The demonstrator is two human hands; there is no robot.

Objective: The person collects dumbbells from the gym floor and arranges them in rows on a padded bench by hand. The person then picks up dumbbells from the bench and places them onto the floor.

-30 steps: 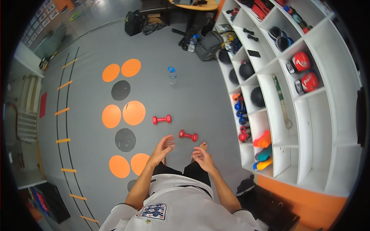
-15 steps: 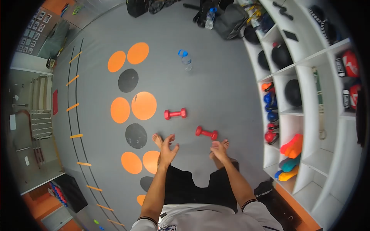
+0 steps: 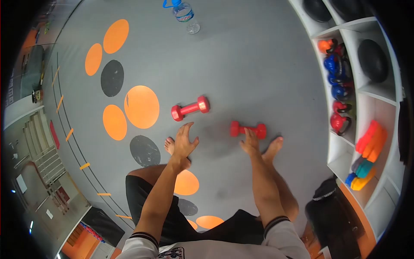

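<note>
Dumbbells (image 3: 190, 108) lie on the floor (image 3: 276, 86) — left hand (image 3: 185, 141) open near one, right hand (image 3: 250, 143) overlapping the other dumbbell (image 3: 236, 128), its grip unclear.

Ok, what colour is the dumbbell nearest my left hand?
Red; the dumbbell shows best in the head view.

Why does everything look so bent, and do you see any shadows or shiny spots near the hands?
Head view: apparently a very wide lens, bowing the white shelves and leaving black corners; head view: a soft shadow on the grey floor between the left hand and right hand; head view: pale glints on the red dumbbell ahead of the left hand.
</note>
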